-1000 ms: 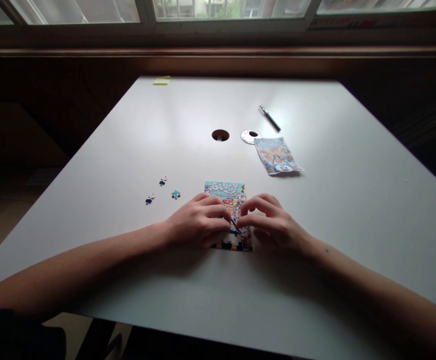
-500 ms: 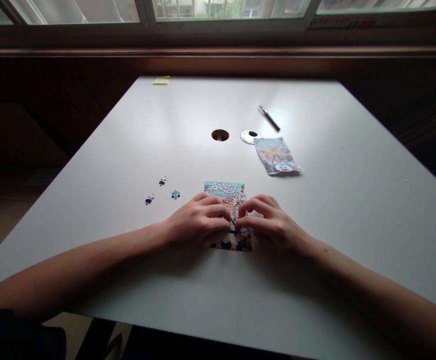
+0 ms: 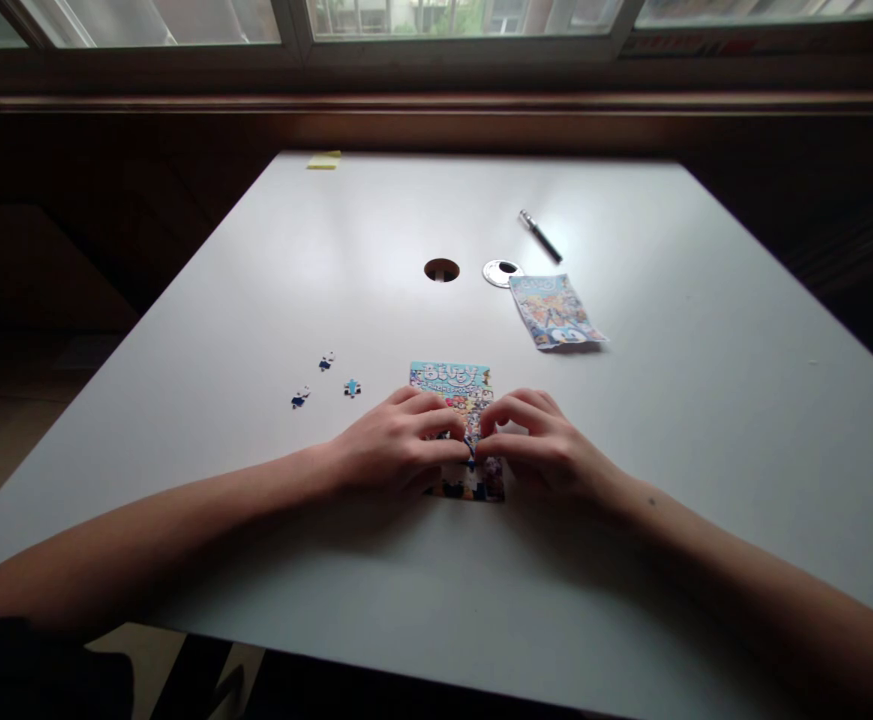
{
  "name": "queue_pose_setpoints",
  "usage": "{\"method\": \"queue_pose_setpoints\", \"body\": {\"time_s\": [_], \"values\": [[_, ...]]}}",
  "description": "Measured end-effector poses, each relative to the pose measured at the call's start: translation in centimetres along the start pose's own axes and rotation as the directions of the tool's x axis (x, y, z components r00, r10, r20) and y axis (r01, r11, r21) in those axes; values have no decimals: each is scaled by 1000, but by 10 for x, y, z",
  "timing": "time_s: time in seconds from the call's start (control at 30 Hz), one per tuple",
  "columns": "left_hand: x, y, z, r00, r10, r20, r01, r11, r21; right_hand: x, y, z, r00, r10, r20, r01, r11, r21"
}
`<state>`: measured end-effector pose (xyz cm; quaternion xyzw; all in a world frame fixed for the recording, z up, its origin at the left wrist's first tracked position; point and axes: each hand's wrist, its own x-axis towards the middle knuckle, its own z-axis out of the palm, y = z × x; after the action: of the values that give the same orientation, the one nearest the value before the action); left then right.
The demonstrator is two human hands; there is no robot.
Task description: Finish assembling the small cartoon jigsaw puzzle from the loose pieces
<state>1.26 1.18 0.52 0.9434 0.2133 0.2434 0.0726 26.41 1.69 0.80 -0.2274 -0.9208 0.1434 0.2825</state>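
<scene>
A small, colourful jigsaw puzzle (image 3: 451, 378) lies flat on the white table (image 3: 376, 230) in front of me. My left hand (image 3: 395, 450) and my right hand (image 3: 545, 450) rest on its lower half, hiding much of it. Their thumbs and forefingers meet over the puzzle's middle. A small dark blue puzzle piece (image 3: 470, 456) is pinched between the fingertips, low against the puzzle surface. Three loose pieces lie to the left of my left hand: a light blue one (image 3: 351, 388) and two dark ones (image 3: 300, 398) (image 3: 326, 361).
A printed picture packet (image 3: 554, 310) lies beyond my right hand. Behind it are a pen (image 3: 540, 236), a round cable hole (image 3: 441, 270) and its white cap (image 3: 501, 272). A yellow note (image 3: 323, 160) sits at the far edge, under the window.
The fingertips of both hands have closed in on each other and lowered the blue piece onto the puzzle. My arms and the other things have stayed where they were.
</scene>
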Motion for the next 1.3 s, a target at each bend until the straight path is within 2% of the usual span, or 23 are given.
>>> {"method": "queue_pose_setpoints", "body": {"time_s": [0.37, 0.43, 0.5, 0.57, 0.63, 0.67, 0.73, 0.77, 0.9, 1.07, 1.17, 1.3], "values": [[1, 2, 0, 999, 27, -39, -26, 1000, 4, -1, 0, 1, 1000, -3, 14, 4, 1000, -24], [3, -4, -12, 998, 24, -51, -24, 1000, 10, -1, -1, 0, 999, 9, 33, -8, 999, -32], [1, -16, -34, 1000, -8, -11, 9, 999, 54, 0, -1, -1, 999, 16, 48, -15, 999, -30], [-10, -33, -62, 994, -88, 61, 82, 992, 98, 0, -2, -1, 999, 17, 43, -16, 1000, -14], [-29, -50, -90, 965, -262, 29, 257, 958, 124, -1, -1, -2, 999, 24, 24, -24, 1000, 3], [-42, -58, -101, 931, -363, -29, 363, 921, 142, -1, 0, -2, 999, 31, 18, -31, 999, 10], [-67, -71, -115, 832, -533, -151, 552, 821, 147, -1, 1, -1, 999, 50, 9, -50, 999, 19], [-77, -77, -119, 800, -580, -152, 599, 786, 152, -2, 1, -1, 998, 58, 5, -59, 998, 21], [-96, -83, -121, 764, -643, 53, 636, 765, 103, -3, 3, 1, 996, 93, -17, -92, 995, 23], [-84, -69, -126, 756, -596, 271, 614, 789, 24, -4, 5, 3, 993, 115, -3, -115, 993, 29], [-79, -62, -129, 747, -563, 353, 599, 800, 8, -4, 5, 3, 993, 116, 2, -116, 993, 36], [-78, -60, -131, 732, -551, 399, 603, 798, -5, -5, 6, 4, 992, 126, 3, -126, 991, 38]]}}
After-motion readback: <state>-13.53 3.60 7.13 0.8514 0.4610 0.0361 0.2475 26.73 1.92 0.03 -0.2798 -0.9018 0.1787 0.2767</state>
